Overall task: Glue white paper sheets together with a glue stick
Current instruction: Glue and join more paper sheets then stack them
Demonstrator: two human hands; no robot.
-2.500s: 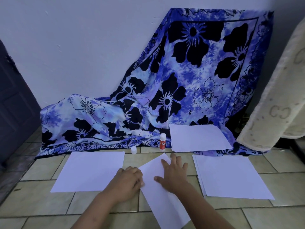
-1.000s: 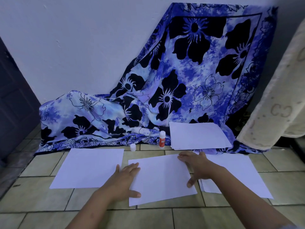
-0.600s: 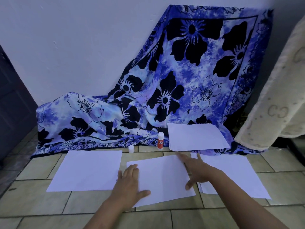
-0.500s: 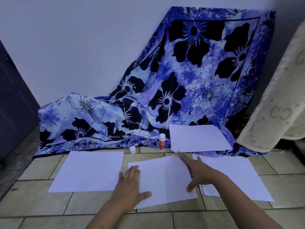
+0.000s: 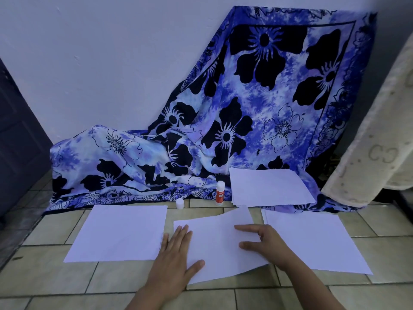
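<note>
A white paper sheet lies on the tiled floor in front of me, its right side lifted slightly. My left hand lies flat on its left edge with fingers straight. My right hand rests on the sheet's right part, fingers spread and lightly bent. More white paper lies to the left, to the right, and as a stack on the cloth behind. An uncapped red-and-white glue stick stands upright behind the middle sheet, and its white cap sits apart to the left.
A blue floral cloth drapes from the white wall down to the floor behind the papers. A cream towel hangs at the right. A dark door stands at the left. Bare tiles show near me.
The middle sheet was turned from slanted to nearly square. My right hand slid from its far right corner onto its right part, and that side lifted. My left hand stays on the left edge.
</note>
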